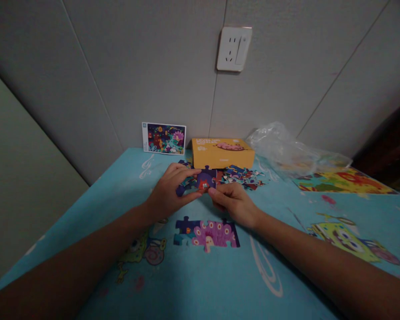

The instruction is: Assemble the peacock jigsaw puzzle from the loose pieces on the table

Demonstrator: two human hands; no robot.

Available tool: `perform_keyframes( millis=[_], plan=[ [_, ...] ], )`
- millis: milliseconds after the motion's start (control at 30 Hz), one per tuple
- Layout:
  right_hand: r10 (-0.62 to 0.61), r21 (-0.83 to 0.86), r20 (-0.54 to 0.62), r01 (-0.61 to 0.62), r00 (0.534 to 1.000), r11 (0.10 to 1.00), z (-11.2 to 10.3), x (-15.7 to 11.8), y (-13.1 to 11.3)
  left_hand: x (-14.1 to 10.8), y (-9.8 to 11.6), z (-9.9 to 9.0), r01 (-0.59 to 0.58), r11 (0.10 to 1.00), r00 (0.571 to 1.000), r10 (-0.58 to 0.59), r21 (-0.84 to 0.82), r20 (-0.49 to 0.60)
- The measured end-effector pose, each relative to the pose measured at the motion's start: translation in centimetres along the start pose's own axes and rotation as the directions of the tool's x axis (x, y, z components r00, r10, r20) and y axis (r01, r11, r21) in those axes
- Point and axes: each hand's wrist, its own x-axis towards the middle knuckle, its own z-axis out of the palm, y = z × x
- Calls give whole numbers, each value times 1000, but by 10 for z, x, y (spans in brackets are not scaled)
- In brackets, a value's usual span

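Between my two hands a dark purple jigsaw piece [206, 178] with an orange-red figure is held up. My left hand [174, 187] pinches its left side, thumb below and fingers above. At its lower right corner, my right hand [235, 203] grips it between thumb and curled fingers. Below, on the blue cloth, lies a joined strip of jigsaw pieces [216, 234] showing a pink fan-shaped creature with eye spots. Behind the hands is a pile of loose jigsaw pieces [242, 177], partly hidden by the left hand and the held piece.
An orange puzzle box [223, 153] stands against the wall, with a picture card [165, 138] leaning at its left. To the right lie a crumpled clear plastic bag [283, 149] and a colourful yellow sheet [346, 181]. A patterned blue cloth [146, 284] covers the surface.
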Motion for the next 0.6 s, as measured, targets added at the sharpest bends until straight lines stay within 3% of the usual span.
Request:
perform_keyframes(
  millis=[233, 333, 400, 467, 600],
  plan=[
    [-74, -53, 116, 81, 990, 995, -1, 2, 10, -3, 4, -1, 64, 995, 998, -62, -71, 33],
    [-97, -176, 88, 112, 991, 978, -4, 3, 11, -2, -3, -2, 223, 973, 974, -225, -57, -23],
    [-104, -295, 28, 108, 994, 949, -8, 3, 11, -1, -15, -3, 401, 916, 912, -400, -5, -90],
    [-115, -404, -22, 96, 993, 910, -11, 3, 10, -1, -29, -5, 584, 808, 811, -576, 78, -104],
    [-105, -487, -45, 69, 993, 870, -14, 4, 11, -5, -53, -7, 740, 603, 636, -772, 297, -18]
  ],
)
